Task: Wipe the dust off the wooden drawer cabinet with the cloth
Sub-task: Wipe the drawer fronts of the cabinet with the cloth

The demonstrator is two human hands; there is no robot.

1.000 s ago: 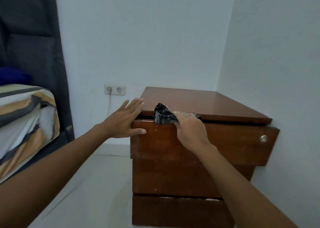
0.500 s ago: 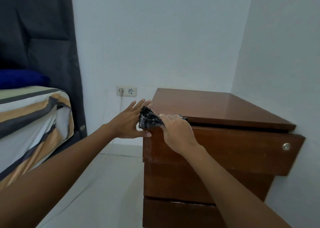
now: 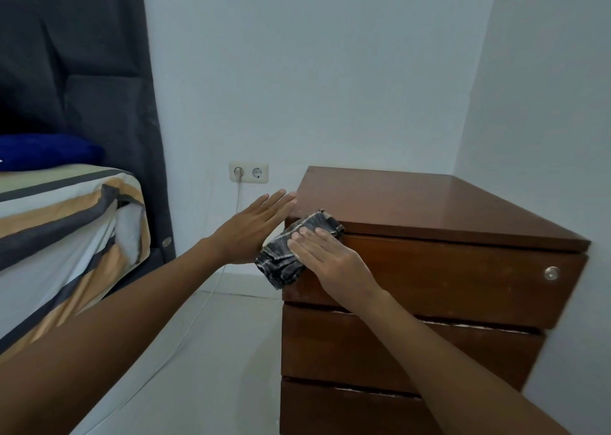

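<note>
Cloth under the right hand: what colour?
Dark grey cloth with pale stitched edges, clearest in the head view.

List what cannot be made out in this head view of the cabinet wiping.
- Dust on the cabinet: too fine to see in the head view.
- Top drawer's left corner: covered by the cloth and the right hand.
- Left hand: its palm faces the cabinet's side, so contact there is hidden.
- Bottom drawer: cut off by the lower frame edge and crossed by the right arm.
- Cabinet's right side: turned away, against the wall.
</note>
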